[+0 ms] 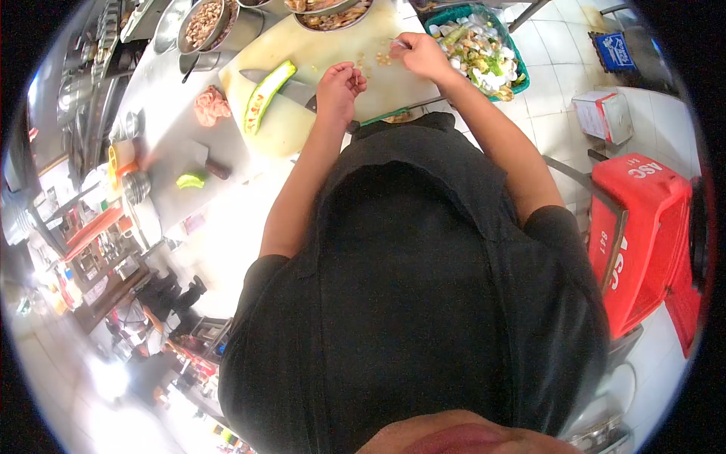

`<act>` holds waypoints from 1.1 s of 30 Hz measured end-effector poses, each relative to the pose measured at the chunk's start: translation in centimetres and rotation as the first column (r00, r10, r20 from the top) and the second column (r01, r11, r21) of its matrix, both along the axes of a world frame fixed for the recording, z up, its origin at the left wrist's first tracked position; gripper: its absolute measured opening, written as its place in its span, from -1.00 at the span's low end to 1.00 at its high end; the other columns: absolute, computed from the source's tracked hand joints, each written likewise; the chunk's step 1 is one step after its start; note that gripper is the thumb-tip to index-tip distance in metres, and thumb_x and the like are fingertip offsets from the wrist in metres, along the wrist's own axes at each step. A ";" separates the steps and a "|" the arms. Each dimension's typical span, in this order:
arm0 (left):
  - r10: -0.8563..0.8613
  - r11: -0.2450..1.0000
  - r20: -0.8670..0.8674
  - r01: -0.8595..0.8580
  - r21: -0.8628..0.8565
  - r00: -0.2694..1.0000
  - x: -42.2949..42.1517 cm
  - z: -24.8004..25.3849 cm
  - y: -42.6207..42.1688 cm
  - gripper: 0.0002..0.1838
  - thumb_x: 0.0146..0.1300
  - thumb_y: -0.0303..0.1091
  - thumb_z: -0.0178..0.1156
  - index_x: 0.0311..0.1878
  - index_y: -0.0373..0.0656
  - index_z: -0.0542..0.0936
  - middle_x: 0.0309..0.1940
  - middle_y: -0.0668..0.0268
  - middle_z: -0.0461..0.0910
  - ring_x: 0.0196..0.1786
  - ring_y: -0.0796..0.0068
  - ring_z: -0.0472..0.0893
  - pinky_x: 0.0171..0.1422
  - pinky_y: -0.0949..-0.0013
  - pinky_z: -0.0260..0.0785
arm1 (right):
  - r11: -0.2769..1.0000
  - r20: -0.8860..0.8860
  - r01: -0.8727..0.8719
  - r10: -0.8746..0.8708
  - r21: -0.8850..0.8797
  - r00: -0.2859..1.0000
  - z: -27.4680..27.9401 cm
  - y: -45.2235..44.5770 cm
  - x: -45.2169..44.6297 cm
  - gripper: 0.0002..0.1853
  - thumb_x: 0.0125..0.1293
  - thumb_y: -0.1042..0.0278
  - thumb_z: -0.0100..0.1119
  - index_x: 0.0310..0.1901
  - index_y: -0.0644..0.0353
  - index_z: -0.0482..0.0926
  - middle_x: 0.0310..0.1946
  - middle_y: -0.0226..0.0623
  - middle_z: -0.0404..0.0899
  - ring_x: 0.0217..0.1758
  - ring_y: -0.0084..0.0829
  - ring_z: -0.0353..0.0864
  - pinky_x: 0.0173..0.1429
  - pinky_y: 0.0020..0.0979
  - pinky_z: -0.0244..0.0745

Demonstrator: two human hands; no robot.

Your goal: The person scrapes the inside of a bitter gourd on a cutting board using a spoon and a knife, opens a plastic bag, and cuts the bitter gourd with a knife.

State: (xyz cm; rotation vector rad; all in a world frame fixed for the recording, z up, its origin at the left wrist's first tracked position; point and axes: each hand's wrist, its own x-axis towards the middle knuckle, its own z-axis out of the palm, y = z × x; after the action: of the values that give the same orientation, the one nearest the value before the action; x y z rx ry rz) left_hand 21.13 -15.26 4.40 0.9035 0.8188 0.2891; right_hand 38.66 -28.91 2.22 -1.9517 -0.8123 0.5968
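Observation:
My left hand [340, 88] hovers over the near edge of the pale cutting board [318, 45], palm up, fingers loosely curled and apart with nothing visible in them. To its right, my right hand [423, 56] is closed on a small metal tool [401, 44], whose kind is too small to make out. Small pale seeds [364, 60] lie scattered on the board between both hands. Left of my left hand rests a halved bitter melon [266, 97], its cut face showing reddish seeds. It lies across a knife [296, 92], hiding part of the blade.
Bowls of chopped food [206, 24] stand at the back. A green basket of vegetable scraps [484, 53] sits to the right of the board. On the metal table at left lie a cleaver [210, 162], a green piece [190, 181] and a pink lump [212, 106]. A red crate [628, 234] stands right.

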 end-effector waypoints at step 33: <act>0.004 0.920 0.046 0.015 -0.391 0.999 0.2 2.1 -5.1 -0.68 0.48 -0.19 -0.05 0.10 -0.20 0.45 -0.03 0.14 0.60 0.00 0.25 0.58 0.18 0.19 0.40 | 0.966 0.209 -0.180 0.218 -0.187 0.953 6.2 -3.4 -8.0 -0.65 0.09 0.23 0.29 -0.06 0.08 0.60 -0.19 -0.02 0.57 -0.11 0.05 0.62 0.01 -0.06 0.54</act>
State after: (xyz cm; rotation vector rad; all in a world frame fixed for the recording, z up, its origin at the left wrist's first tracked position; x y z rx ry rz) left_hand 21.36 -20.34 6.52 0.5204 0.7955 0.1318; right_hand 30.61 -32.32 8.41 -2.1322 -1.1471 0.5805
